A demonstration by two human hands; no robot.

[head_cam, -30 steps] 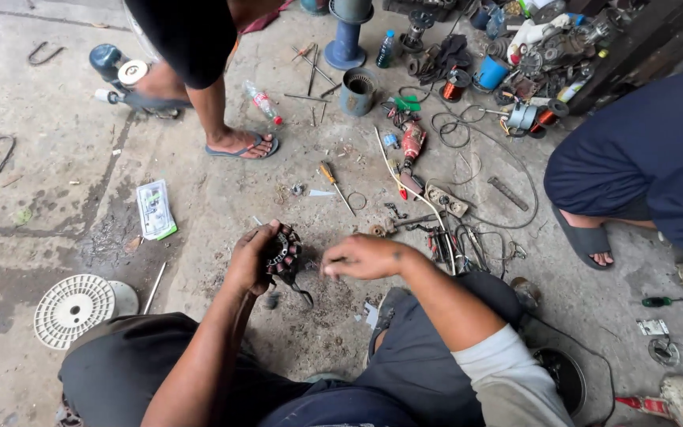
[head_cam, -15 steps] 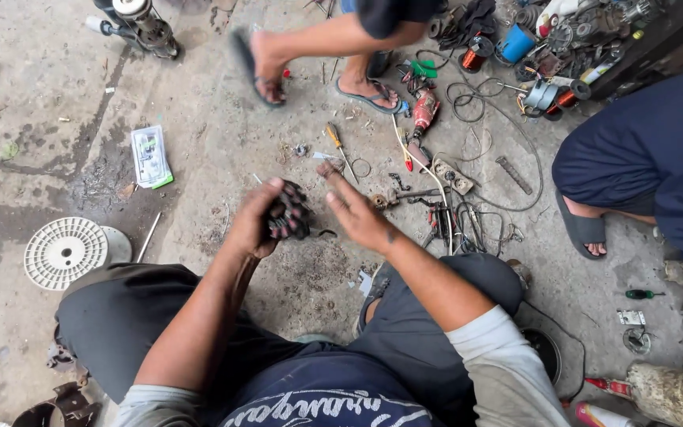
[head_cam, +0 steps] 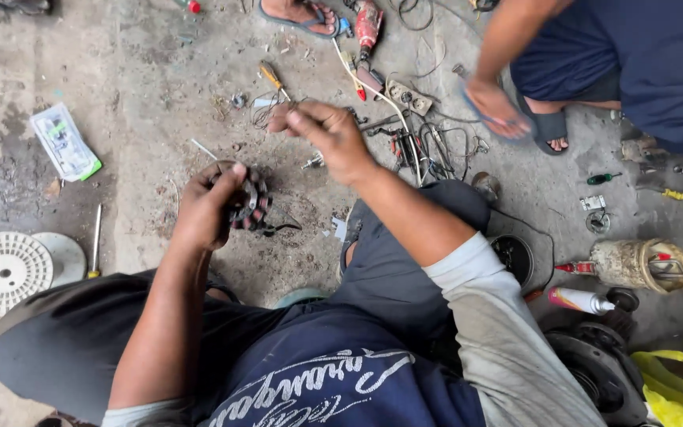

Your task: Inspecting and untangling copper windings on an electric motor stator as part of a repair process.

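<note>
My left hand (head_cam: 203,207) grips a round motor winding (head_cam: 248,204) by its rim, while my right hand (head_cam: 322,134), raised just beyond it, pinches a thin wire (head_cam: 272,111) between curled fingertips.

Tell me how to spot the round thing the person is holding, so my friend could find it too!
Start at the grey concrete floor, then find the seated person's left hand, out in front of the knee. It grips a small round motor part with dark blocks set in a ring. Unlike the flat white plastic disc lying on the floor to the left, it is dark, chunky and held up off the ground.
</note>
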